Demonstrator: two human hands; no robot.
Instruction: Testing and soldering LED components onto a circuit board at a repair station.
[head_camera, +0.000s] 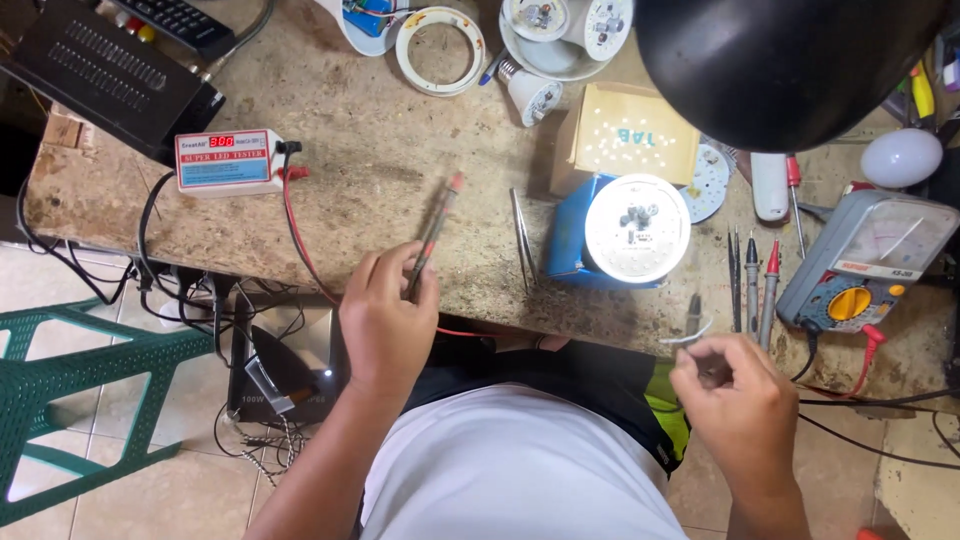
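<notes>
Here the left hand (388, 318) pinches a red probe (436, 232) like a pencil at the tabletop (380, 170) front edge, tip forward; the right hand (738, 400) grips a small white piece (688, 336).

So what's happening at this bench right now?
A person sits at a worn workbench cluttered with bulb parts. The left hand holds a red-tipped test probe whose red wire runs to a small tester box. The right hand pinches a thin curved white strip near the bench edge. A round white lamp board sits on a blue box between them, untouched.
</notes>
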